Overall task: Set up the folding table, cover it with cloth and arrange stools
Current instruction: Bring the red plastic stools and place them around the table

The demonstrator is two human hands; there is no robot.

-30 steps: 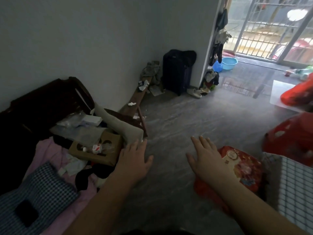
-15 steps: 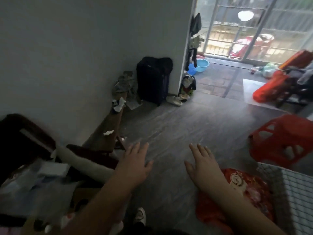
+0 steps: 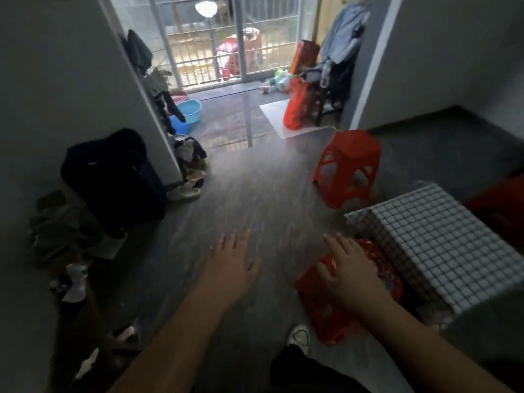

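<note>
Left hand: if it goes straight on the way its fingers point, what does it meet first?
Nothing close: the left hand points over bare grey floor toward the glazed balcony door; the red plastic stool sits right of that line. Depth is unclear.

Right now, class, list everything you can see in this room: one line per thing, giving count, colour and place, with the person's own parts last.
stool: one, red, on the floor ahead right
checked cloth: one, white with grey grid, draped at right
suitcase: one, black, by the left wall
basin: one, light blue, near the balcony door
bag: one, red, on the floor beside the cloth
left hand: one, open, over the floor
right hand: one, open, over the bag
</note>
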